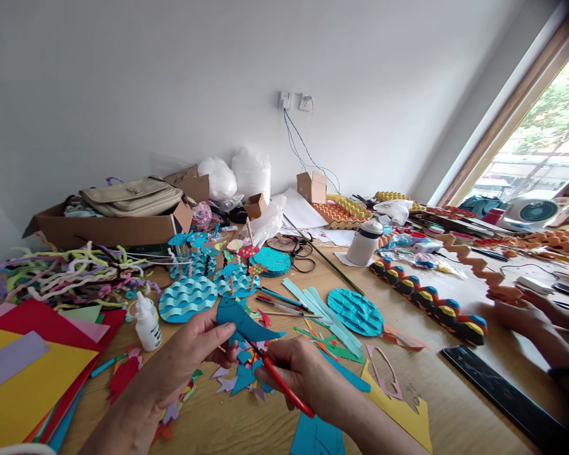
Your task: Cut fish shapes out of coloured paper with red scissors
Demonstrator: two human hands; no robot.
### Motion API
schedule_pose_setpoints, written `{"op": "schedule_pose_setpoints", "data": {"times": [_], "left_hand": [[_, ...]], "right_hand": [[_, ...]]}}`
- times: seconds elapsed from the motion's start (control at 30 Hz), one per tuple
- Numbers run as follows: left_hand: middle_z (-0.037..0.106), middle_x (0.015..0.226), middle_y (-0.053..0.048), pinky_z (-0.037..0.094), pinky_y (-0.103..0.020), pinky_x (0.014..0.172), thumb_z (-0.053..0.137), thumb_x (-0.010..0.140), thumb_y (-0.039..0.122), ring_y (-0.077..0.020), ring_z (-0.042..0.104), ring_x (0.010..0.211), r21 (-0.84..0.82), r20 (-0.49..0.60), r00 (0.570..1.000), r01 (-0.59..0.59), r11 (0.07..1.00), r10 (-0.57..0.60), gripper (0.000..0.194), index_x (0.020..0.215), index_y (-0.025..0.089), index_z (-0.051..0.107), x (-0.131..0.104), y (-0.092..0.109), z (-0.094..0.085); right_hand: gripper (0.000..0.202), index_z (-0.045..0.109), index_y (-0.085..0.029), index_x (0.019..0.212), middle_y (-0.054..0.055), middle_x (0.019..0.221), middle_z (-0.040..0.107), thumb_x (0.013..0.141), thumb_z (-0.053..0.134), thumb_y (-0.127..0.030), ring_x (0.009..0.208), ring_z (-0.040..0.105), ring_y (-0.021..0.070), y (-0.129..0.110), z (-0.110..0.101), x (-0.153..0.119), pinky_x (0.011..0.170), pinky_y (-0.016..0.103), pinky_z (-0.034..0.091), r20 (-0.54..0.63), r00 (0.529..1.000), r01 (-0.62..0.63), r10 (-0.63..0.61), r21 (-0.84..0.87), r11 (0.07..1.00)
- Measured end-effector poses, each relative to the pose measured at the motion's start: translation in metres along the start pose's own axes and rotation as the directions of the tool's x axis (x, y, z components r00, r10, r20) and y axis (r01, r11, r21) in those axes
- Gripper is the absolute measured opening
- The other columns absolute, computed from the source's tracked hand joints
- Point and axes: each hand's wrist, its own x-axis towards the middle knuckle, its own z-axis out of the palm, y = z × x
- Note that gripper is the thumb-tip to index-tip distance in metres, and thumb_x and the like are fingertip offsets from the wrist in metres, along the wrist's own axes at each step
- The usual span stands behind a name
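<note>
Wooden tabletop [213, 426] carries many crafts. Above it, the blue, curved paper piece [243, 322] is pinched between the left hand's [203, 344] thumb and fingers. Closed around red-handled scissors [288, 390], the right hand [294, 366] holds them at its lower edge; turning the paper slowly should give smoother cuts. Colourful paper scraps [243, 380] lie beneath.

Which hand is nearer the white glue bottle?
Left. The left hand, holding blue paper cutout, is just right of the white glue bottle; the right hand, with red-handled scissors, is farther right.
</note>
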Motion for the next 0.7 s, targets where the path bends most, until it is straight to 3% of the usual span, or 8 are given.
{"op": "schedule_pose_setpoints", "data": {"times": [0.17,0.3,0.43,0.57,0.7], "left_hand": [[0.05,0.052,0.007,0.038,-0.017,0.05,0.061,0.074,0.031,-0.0071,0.043,0.049,0.034,-0.068,0.994,-0.086,0.996,0.089,0.017,0.063,0.019,0.056,0.003,-0.003,-0.003],[0.048,0.052,0.008,0.037,-0.016,0.047,0.063,0.072,0.028,-0.0063,0.04,0.048,-0.046,-0.115,0.989,-0.102,0.994,0.096,0.014,0.063,0.019,0.057,0.004,-0.006,0.0],[0.053,0.054,0.007,0.038,-0.016,0.048,0.066,0.069,0.027,-0.0062,0.043,0.048,-0.169,-0.165,0.981,-0.127,0.977,0.099,0.013,0.064,0.019,0.058,0.005,-0.007,0.008],[0.055,0.056,0.007,0.04,-0.016,0.049,0.069,0.067,0.025,-0.0062,0.044,0.048,-0.26,-0.21,0.971,-0.17,0.951,0.117,0.012,0.067,0.02,0.058,0.007,-0.008,0.017],[0.057,0.058,0.007,0.043,-0.018,0.052,0.071,0.065,0.024,-0.0074,0.048,0.052,-0.321,-0.233,0.97,-0.139,0.937,0.064,0.014,0.067,0.021,0.058,0.005,-0.008,0.022]], "right_hand": [[0.035,0.039,-0.017,0.053,-0.004,0.048,0.04,0.076,0.053,-0.039,0.039,0.041,0.0056,0.001,0.001,0.0,0.035,0.015,0.02,0.027,1.0,-0.016,0.015,0.048,0.999],[0.032,0.044,-0.018,0.059,-0.005,0.047,0.043,0.076,0.054,-0.043,0.037,0.045,0.007,-0.002,0.006,-0.001,0.033,0.014,0.025,0.093,0.994,-0.077,0.056,0.247,0.966],[0.038,0.044,-0.017,0.061,-0.005,0.041,0.044,0.076,0.051,-0.052,0.036,0.043,0.0067,-0.003,0.02,0.002,0.034,0.015,0.028,0.102,0.993,-0.103,0.062,0.472,0.876],[0.049,0.044,-0.017,0.062,-0.005,0.041,0.046,0.071,0.05,-0.064,0.034,0.041,0.0057,-0.002,0.034,0.006,0.036,0.016,0.03,0.061,0.998,-0.03,-0.012,0.646,0.763],[0.049,0.048,-0.015,0.064,-0.006,0.04,0.043,0.073,0.051,-0.063,0.035,0.043,0.0053,-0.005,0.04,0.007,0.037,0.015,0.031,-0.015,0.998,0.053,-0.065,0.768,0.638]]}}
